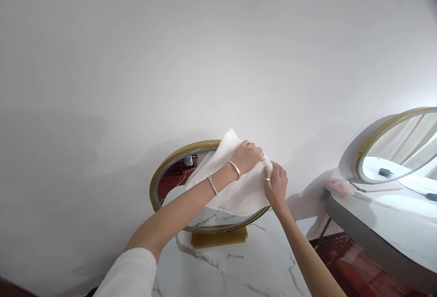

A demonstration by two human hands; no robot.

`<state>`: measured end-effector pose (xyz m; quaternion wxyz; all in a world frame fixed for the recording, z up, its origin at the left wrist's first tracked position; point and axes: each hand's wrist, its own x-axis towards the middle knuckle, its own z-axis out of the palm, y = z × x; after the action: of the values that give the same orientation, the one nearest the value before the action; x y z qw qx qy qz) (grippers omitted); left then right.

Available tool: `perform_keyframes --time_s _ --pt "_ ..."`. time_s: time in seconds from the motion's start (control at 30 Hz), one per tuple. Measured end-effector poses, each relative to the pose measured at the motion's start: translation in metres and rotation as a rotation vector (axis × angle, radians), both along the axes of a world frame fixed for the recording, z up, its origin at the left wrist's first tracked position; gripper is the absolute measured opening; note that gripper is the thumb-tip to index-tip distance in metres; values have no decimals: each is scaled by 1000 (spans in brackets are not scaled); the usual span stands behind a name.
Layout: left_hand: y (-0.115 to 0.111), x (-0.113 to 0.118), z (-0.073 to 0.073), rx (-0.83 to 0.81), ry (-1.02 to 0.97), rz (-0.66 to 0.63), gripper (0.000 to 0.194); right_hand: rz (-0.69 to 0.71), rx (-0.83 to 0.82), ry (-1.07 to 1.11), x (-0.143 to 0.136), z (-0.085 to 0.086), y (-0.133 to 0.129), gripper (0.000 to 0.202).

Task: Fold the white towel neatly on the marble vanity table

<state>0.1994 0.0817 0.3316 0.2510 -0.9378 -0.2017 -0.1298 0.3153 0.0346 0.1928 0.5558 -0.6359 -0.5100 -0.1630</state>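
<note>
A round mirror with a gold rim (154,188) stands tilted on a gold base (218,239). A white cloth (232,197) with a zigzag lower edge drapes over the right part of the glass, one corner rising above the top rim. My left hand (248,156) lies across the cloth near the mirror's upper right, its curled fingers gripping the fabric. At the right rim, my right hand (277,182) closes around the mirror's edge, thumb in front against the cloth. The cloth hides the rim between my two hands.
The mirror's base rests on a white marble-patterned tabletop (239,265) against a pale wall (205,51). To the right, a second table (385,224) carries another gold-rimmed mirror (363,151), a pinkish plastic packet (339,188) and a dark cable connector (432,196). A gap with reddish floor separates the tables.
</note>
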Motion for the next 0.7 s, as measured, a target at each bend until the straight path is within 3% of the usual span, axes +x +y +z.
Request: perform_keyframes --time_s 0.07,0.17,0.33,0.43,0.57,0.7 --pt "-2 5 0 6 -26 -31 28 -14 91 -38 2 1 -4 45" --pt "-2 -13 9 -15 -169 11 27 6 175 -199 -8 25 -4 43" --pt "7 -90 29 -150 -480 80 31 108 132 -439 -50 81 13 40" --pt "8 -141 27 -242 -621 84 31 165 131 -555 -82 100 23 40" --pt "7 -185 10 -232 -737 87 36 207 187 -697 -111 108 31 43" --pt "10 -184 0 -72 -732 63 36 193 216 -667 -110 103 32 42"
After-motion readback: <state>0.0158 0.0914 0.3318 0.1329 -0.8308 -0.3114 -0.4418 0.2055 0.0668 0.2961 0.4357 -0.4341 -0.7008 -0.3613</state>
